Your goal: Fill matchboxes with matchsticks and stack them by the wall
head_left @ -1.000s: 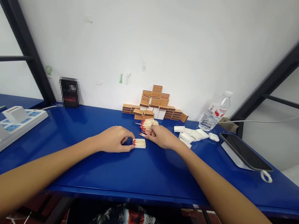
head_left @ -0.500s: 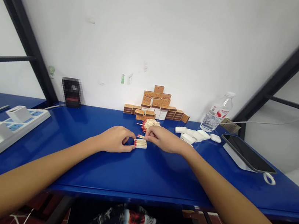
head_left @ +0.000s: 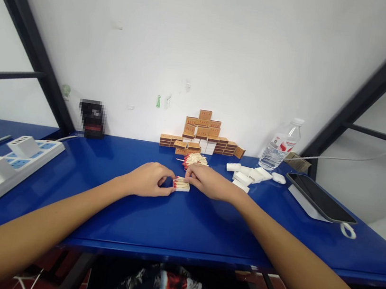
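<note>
A small white matchbox tray [head_left: 181,189] with red-headed matches in it lies on the blue table. My left hand [head_left: 150,180] grips the tray's left end between thumb and forefinger. From the right, my right hand [head_left: 205,180] reaches over the tray's upper right, its fingertips closed in a pinch on matches [head_left: 182,180] at the tray's far edge. Just behind that hand lies a heap of loose matches [head_left: 196,160], partly hidden by it.
Brown matchboxes [head_left: 202,131] are stacked against the wall. Several white trays [head_left: 248,174] lie to the right, near a water bottle [head_left: 280,145], a white case [head_left: 278,178] and a propped phone [head_left: 320,197]. A power strip [head_left: 10,169] stands at left.
My right hand has moved slightly down and left, bringing the pinched matches from just above the tray onto its far edge. My left hand stays put.
</note>
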`<state>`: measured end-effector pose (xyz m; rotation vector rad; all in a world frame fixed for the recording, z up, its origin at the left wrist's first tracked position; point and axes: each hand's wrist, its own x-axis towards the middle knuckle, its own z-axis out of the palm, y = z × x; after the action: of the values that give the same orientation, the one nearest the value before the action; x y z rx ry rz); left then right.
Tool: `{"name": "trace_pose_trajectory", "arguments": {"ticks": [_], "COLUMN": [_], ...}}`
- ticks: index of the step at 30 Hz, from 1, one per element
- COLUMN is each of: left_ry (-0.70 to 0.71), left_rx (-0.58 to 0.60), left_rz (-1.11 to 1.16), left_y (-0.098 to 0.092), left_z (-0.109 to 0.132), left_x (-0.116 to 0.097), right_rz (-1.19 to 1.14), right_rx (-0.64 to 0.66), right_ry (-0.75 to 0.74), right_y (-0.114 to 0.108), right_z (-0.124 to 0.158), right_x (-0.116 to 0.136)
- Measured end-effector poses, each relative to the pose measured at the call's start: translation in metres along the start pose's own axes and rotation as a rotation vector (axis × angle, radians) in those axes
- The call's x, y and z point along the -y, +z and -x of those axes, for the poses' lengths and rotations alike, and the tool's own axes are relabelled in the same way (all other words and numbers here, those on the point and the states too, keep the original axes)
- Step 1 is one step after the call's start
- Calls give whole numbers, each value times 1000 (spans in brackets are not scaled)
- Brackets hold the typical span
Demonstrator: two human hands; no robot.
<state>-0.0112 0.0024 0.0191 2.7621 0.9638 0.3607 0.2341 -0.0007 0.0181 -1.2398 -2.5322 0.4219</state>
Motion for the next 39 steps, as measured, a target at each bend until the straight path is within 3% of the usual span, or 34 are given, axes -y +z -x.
{"name": "trace_pose_trajectory", "arguments": {"ticks": [6, 11, 17, 23, 39], "left_ry": [-10, -11, -12, -3, 6], "left_rx": [-8, 0, 0, -2, -7], "left_rz": [1, -9, 0, 1, 3], "left_y": [0, -1, -1, -1, 0], "left_z": [1, 0, 0, 1, 0], "left_x": [1, 0, -1, -1, 1], "right_rz": [61, 222, 10, -34, -60], "right_rx": [-52, 42, -99, -20, -79], "right_ry": [74, 216, -13, 40, -87], "right_y": [-8, -11, -7, -5, 1], "right_z": [1, 2, 0, 0, -2], "right_x": [-16, -28, -15, -6, 2]}}
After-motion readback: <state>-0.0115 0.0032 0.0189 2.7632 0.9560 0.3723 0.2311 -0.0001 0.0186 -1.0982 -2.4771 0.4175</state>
